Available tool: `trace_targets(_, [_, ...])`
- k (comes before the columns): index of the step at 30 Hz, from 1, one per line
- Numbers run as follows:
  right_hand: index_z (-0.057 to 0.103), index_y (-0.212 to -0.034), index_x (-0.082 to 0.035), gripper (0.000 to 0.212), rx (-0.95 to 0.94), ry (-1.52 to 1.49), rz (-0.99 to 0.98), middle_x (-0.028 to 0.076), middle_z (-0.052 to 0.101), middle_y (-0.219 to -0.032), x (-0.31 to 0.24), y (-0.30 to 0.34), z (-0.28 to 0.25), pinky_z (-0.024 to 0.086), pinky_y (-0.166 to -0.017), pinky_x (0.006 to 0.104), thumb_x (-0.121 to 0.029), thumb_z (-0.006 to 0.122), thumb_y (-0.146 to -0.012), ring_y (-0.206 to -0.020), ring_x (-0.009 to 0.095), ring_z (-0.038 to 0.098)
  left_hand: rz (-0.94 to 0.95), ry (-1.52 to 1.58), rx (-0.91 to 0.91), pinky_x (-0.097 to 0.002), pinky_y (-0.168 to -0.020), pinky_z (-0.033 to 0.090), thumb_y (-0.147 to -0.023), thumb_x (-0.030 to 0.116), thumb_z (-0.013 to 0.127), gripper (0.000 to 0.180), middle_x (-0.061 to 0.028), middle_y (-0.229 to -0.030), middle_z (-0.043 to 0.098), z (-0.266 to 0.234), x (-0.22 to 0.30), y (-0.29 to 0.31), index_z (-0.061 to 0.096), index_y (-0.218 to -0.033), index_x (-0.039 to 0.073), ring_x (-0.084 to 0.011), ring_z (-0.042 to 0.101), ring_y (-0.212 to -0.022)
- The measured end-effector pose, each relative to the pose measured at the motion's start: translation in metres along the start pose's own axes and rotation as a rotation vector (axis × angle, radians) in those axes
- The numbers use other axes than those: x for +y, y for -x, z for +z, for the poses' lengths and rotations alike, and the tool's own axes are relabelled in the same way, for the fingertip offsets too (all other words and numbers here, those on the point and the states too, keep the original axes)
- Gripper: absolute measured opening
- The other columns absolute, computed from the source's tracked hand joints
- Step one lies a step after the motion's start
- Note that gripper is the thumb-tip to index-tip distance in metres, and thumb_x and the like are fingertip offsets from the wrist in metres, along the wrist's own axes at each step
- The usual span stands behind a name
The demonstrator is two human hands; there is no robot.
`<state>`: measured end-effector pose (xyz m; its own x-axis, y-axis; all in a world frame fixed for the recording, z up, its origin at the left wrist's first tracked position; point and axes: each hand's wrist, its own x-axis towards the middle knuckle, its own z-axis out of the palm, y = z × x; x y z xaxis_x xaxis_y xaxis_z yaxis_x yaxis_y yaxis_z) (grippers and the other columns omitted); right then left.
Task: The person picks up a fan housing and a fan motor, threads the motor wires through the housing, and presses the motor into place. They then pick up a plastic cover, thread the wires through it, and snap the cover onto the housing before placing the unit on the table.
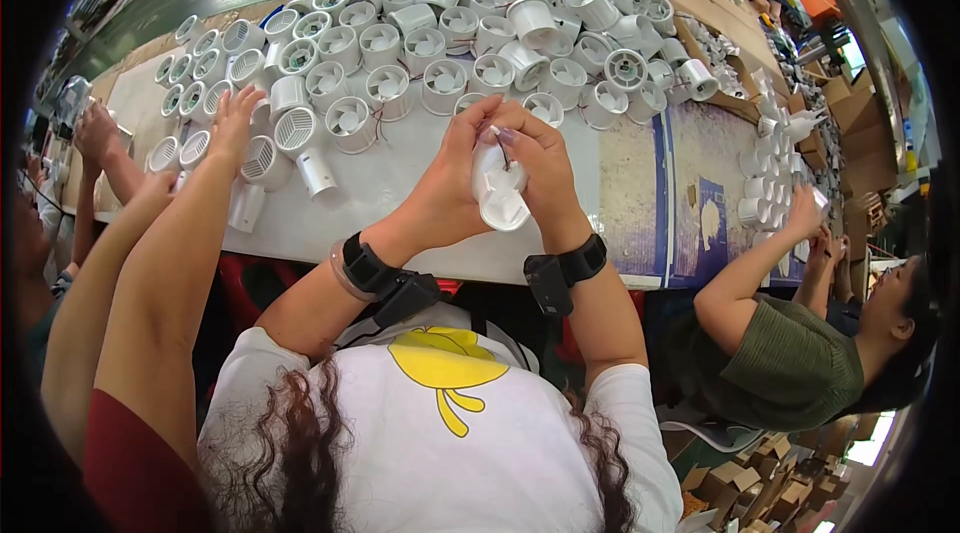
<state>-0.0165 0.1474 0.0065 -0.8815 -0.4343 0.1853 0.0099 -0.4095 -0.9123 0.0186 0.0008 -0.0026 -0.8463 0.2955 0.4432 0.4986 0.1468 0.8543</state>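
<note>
Over the near part of the table, both my hands are closed around a white plastic fan housing [502, 201]. Its hollow, tube-like end points toward me, and thin dark wires show near its top. My left hand [443, 185] grips it from the left side. From the right, my right hand [548, 165] wraps round it, thumb and fingertips at the upper end by the wires. My fingers partly cover the housing's far end. Just beyond my hands, round white fan units [443, 83] with blades inside stand in a crowd.
A large heap of white fan units [535, 23] fills the table's far side. Grille-fronted units with handles [297, 133] lie left, near a co-worker's reaching hand [236, 123]. At right, another co-worker's hand [803, 213] is beside stacked white cylinders [765, 183]. Cardboard [640, 183] covers the table's right part.
</note>
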Motion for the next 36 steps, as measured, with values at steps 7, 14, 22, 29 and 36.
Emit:
trace_targets(7, [0.064, -0.087, 0.000, 0.010, 0.020, 0.286, -0.283, 0.006, 0.056, -0.104, -0.006, 0.001, -0.002, 0.043, -0.081, 0.0255, -0.007, 0.057, -0.090, -0.092, 0.011, 0.053, -0.098, -0.062, 0.099, -0.0352, -0.089, 0.047, -0.067, 0.012, 0.082, 0.097, -0.0124, -0.119, 0.054, -0.004, 0.003, -0.005, 0.021, -0.142, 0.009, -0.0249, 0.059, -0.102])
trace_targets(14, [0.065, -0.090, -0.001, 0.009, 0.224, 0.270, -0.361, 0.005, 0.053, -0.111, -0.004, 0.001, -0.002, 0.043, -0.085, 0.0271, -0.006, 0.058, -0.094, -0.095, 0.012, 0.053, 0.024, -0.301, 0.076, -0.0344, -0.080, 0.049, -0.065, 0.011, 0.083, 0.078, -0.0114, -0.110, 0.057, -0.006, 0.014, -0.009, 0.035, -0.126, 0.008, -0.0234, 0.060, -0.095])
trace_targets(22, [0.065, -0.091, -0.002, 0.011, -0.126, 0.538, -0.271, 0.005, 0.057, -0.109, -0.044, 0.005, -0.004, 0.043, -0.091, 0.0288, -0.005, 0.069, -0.081, -0.102, 0.017, 0.056, -0.033, -0.056, 0.142, -0.0327, -0.079, 0.049, -0.063, 0.013, 0.083, 0.068, -0.0105, -0.106, 0.056, -0.002, 0.009, -0.003, 0.044, -0.118, 0.006, -0.0232, 0.060, -0.093])
trace_targets(29, [0.065, -0.093, -0.004, 0.017, -0.177, 0.763, -0.338, 0.009, 0.060, -0.106, -0.047, 0.000, -0.008, 0.043, -0.093, 0.0302, -0.002, 0.070, -0.077, -0.104, 0.019, 0.057, -0.114, -0.033, 0.093, -0.0312, -0.077, 0.049, -0.063, 0.015, 0.084, 0.066, -0.0095, -0.104, 0.057, -0.006, 0.017, -0.005, 0.045, -0.115, 0.005, -0.0205, 0.061, -0.090])
trace_targets(36, [0.063, -0.096, -0.004, 0.013, -0.036, 0.492, -0.268, 0.008, 0.059, -0.111, -0.025, -0.006, -0.004, 0.042, -0.095, 0.0320, -0.001, 0.063, -0.083, -0.107, 0.019, 0.056, -0.185, 0.008, 0.097, -0.0319, -0.083, 0.048, -0.067, 0.011, 0.081, 0.063, -0.0101, -0.113, 0.055, -0.008, 0.017, -0.004, 0.044, -0.117, 0.006, -0.0191, 0.058, -0.099])
